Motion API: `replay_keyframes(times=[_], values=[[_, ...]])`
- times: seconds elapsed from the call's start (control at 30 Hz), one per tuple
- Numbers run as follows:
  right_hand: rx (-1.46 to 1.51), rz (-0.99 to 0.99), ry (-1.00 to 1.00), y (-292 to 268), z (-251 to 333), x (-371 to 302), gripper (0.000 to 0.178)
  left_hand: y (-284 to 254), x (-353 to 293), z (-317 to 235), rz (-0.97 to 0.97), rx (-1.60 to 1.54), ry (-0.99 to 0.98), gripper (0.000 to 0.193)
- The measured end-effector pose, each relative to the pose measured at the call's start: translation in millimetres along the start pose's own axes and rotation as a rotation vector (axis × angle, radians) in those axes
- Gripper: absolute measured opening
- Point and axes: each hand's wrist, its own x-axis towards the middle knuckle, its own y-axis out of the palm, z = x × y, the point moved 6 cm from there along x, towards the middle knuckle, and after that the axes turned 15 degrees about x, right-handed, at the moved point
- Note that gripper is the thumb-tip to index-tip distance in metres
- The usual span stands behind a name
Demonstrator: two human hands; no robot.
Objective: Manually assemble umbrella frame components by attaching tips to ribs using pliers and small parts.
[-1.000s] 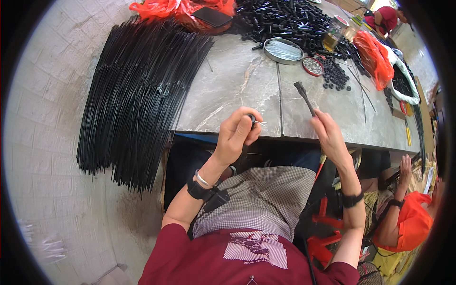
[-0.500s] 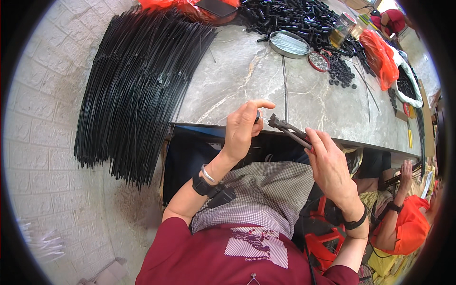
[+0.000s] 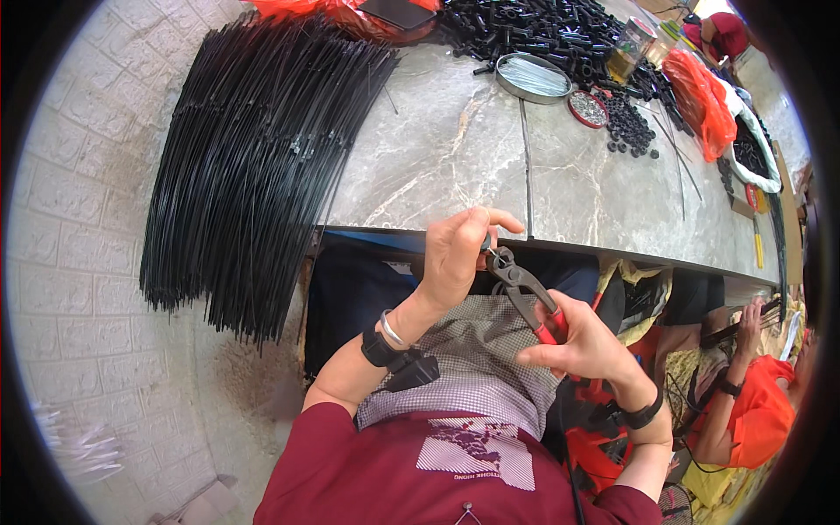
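The pincers [image 3: 510, 274] had shifted lower, near frame centre, gripped by the right hand [image 3: 584, 337]. The left hand [image 3: 455, 258] pinched a dark piece [image 3: 486, 243]; its wire appeared at the jaws, finished or unfinished undetermined.

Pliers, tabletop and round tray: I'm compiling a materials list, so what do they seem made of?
Pliers: probably steel, from the dark, dull grey sheen; the red grips look like plastic.
Tabletop: smooth grey with pale veins, so stone or a stone-look slab.
Round tray: probably metal, going by its shiny grey rim.
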Motion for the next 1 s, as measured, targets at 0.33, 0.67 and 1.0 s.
replay_keyframes(times=[0.33,0.67,1.0], values=[[-0.470,-0.103,-0.515,-9,22,-16,0.040,2,7,-1,0.010,0.107,0.036,0.051],[-0.391,-0.166,-0.501,-16,3,-8,0.044,6,5,6,0.080,0.146,-0.033,0.055],[-0.513,-0.443,-0.415,-4,0,-30,0.032,2,-9,-9,0.052,0.159,0.043,0.054]])
